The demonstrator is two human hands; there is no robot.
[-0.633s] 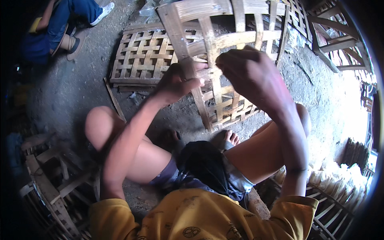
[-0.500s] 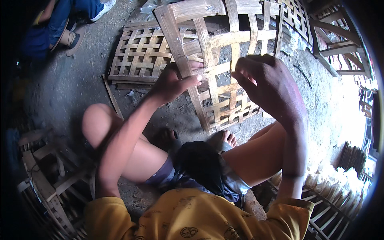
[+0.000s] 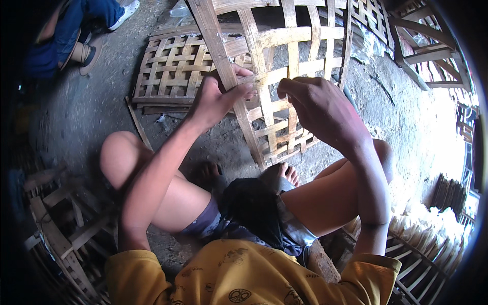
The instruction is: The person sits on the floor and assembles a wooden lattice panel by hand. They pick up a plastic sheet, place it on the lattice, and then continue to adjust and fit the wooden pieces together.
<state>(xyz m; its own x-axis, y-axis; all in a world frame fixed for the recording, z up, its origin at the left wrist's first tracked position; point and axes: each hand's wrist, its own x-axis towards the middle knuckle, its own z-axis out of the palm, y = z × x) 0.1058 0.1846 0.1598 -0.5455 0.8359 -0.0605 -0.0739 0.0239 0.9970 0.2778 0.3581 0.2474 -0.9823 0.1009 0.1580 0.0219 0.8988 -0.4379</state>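
A half-woven bamboo lattice panel (image 3: 300, 35) stands tilted in front of me, its lower edge resting on the ground by my feet. My left hand (image 3: 216, 99) pinches a horizontal bamboo strip (image 3: 284, 73) where it crosses a thick upright slat (image 3: 223, 71). My right hand (image 3: 320, 109) is closed on the same strip a little to the right, fingers curled over it. Both forearms reach up from my yellow shirt (image 3: 244, 277), over my bent bare knees.
A finished woven bamboo mat (image 3: 170, 68) lies flat on the dirt ground behind the panel. Another person's legs in blue trousers and shoes (image 3: 89, 30) are at the top left. Wooden frames (image 3: 56, 239) sit at the lower left, stacked bamboo pieces (image 3: 437, 229) at the right.
Both hands slid down and closer together on the panel. The right hand moved from above the left to level with it, closing on the horizontal strip.
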